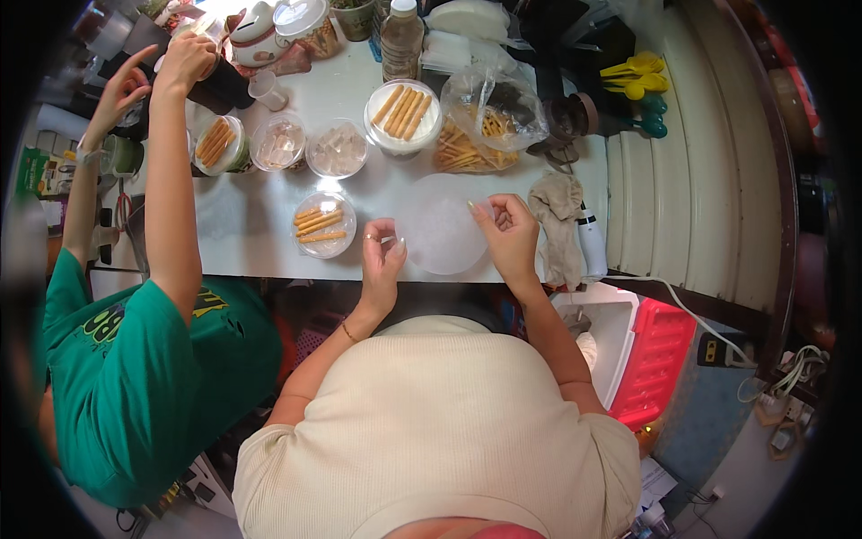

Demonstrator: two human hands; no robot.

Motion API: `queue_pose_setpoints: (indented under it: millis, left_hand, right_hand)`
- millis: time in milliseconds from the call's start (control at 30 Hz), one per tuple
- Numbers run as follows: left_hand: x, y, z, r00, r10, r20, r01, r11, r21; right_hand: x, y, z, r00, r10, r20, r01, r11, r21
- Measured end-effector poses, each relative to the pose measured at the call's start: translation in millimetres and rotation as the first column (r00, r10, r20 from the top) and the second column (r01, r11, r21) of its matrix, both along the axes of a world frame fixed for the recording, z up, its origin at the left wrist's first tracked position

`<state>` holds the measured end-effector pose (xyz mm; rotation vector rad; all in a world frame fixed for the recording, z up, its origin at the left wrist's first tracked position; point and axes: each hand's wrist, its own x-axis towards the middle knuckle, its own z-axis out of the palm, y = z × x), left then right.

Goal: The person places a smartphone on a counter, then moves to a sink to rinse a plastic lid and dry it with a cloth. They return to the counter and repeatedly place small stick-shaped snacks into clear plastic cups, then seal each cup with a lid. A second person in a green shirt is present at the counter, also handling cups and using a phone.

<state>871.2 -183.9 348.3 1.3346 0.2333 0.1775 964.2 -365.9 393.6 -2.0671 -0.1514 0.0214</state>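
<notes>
Right now a round, translucent disc [442,235] is held level with the near edge of the white table [242,251], between the person's two hands. The left hand [384,256] has its thumb and curled fingers closed on the disc's left edge; the right hand [507,229] pinches the opposite edge between thumb and fingers. Just left of the left hand stands a clear round container [324,226] with golden sticks in it. Beyond the disc, a tub [401,115] bears a row of similar sticks on its white top, touching or nearly touching a clear plastic bag [476,139] full of them. Two clear cups of pale, chunky contents sit left of the tub. A crumpled beige cloth [558,220] lies near the right hand. At far left, a co-worker in a green shirt [162,377] reaches across the table.
</notes>
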Motion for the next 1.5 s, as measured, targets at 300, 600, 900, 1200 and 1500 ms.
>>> queue_pose_setpoints:
  millis: [300, 600, 900, 1200, 1500]
  left_hand:
    - [20.1, -17.8, 17.0, 0.965, 0.219, -0.141, -0.201, 0.971, 0.127]
    - [14.5, -29.5, 22.5, 0.950, 0.254, -0.180, -0.268, 0.962, -0.055]
    - [14.2, -28.1, 21.4, 0.939, 0.296, -0.176, -0.299, 0.954, 0.012]
    - [9.0, -24.5, 15.6, 0.916, 0.308, -0.259, -0.328, 0.944, -0.035]
    - [9.4, -19.0, 29.8, 0.917, 0.249, -0.313, -0.279, 0.959, -0.055]
  right_hand:
    - [-0.6, 30.9, 29.0, 0.688, 0.570, 0.450, -0.365, 0.807, -0.464]
    - [-7.6, 14.9, 23.7, 0.684, 0.713, 0.155, -0.580, 0.660, -0.478]
    - [179.2, 2.4, 37.7, 0.807, 0.590, 0.038, -0.519, 0.737, -0.433]
    - [196.7, 30.8, -22.5, 0.550, 0.827, -0.118, -0.674, 0.356, -0.647]
    - [182.9, 2.7, 29.7, 0.813, 0.563, -0.146, -0.549, 0.660, -0.513]
